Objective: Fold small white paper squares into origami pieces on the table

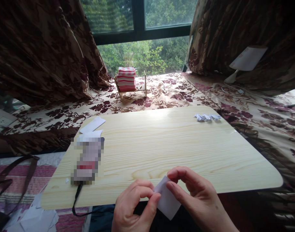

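Observation:
Over the near edge of the light wooden table (pixel 142 145), a small white piece of paper (pixel 168 203) is held up between both hands. My left hand (pixel 135 206) pinches its left corner between thumb and fingers. At the upper right edge, my right hand (pixel 198 196) grips it with thumb and index finger. Whether the paper is a single layer or folded I cannot tell. Several small folded white paper pieces (pixel 207 117) lie in a row at the table's far right corner.
White paper strips (pixel 93 125) lie at the table's far left, beside a pixelated phone-like object (pixel 88 162) with a black cord. Paper sheets (pixel 38 219) are piled on the bed at lower left. Beyond stand a small rack with striped cloths (pixel 126 79) and a lamp (pixel 249 58).

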Motion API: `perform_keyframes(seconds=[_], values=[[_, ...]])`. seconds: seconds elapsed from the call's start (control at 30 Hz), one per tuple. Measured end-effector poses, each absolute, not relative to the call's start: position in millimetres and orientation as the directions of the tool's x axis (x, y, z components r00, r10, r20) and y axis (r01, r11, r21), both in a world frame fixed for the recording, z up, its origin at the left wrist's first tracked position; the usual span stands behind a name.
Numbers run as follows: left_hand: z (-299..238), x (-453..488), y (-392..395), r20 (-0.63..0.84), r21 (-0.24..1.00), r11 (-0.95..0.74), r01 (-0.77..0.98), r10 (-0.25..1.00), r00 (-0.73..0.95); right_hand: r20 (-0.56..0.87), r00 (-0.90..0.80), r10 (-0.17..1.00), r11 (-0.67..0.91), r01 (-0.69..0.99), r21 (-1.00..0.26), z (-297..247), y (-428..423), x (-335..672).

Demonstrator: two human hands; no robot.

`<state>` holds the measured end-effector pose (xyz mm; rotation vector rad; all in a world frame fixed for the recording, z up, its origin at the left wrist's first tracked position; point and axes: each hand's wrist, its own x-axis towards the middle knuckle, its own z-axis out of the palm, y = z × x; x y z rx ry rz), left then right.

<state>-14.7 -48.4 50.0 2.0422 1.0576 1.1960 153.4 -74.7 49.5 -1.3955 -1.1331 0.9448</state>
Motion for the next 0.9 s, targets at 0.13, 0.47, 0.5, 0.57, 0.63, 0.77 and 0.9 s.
perform_keyframes(seconds=[0.13, 0.47, 0.5, 0.57, 0.63, 0.77, 0.9], values=[[51.1, -15.5, -48.5, 0.461, 0.757, -0.55, 0.352, 0.832, 0.308, 0.025, 0.226, 0.974, -0.011, 0.157, -0.988, 51.3, -73.8, 153.2], [52.4, -16.1, -47.6, 0.469, 0.738, -0.569, 0.363, 0.819, 0.33, 0.031, 0.171, 0.985, 0.001, 0.173, -0.985, 49.3, -71.8, 157.2], [52.4, -16.2, -47.6, 0.469, 0.734, -0.57, 0.369, 0.819, 0.332, 0.032, 0.161, 0.986, 0.003, 0.176, -0.984, 48.6, -71.4, 158.1], [52.6, -16.3, -47.7, 0.472, 0.722, -0.577, 0.383, 0.814, 0.337, 0.024, 0.146, 0.989, -0.002, 0.175, -0.985, 47.8, -70.9, 159.3], [52.8, -16.5, -47.7, 0.478, 0.711, -0.584, 0.392, 0.81, 0.34, 0.015, 0.133, 0.991, -0.009, 0.173, -0.985, 47.8, -70.7, 159.6], [52.6, -16.8, -47.3, 0.485, 0.71, -0.596, 0.374, 0.8, 0.353, 0.007, 0.113, 0.994, -0.012, 0.171, -0.985, 50.1, -71.0, 158.7], [51.8, -17.1, -46.8, 0.507, 0.681, -0.626, 0.381, 0.778, 0.372, 0.004, 0.056, 0.998, -0.006, 0.176, -0.984, 52.7, -69.9, 158.4]])
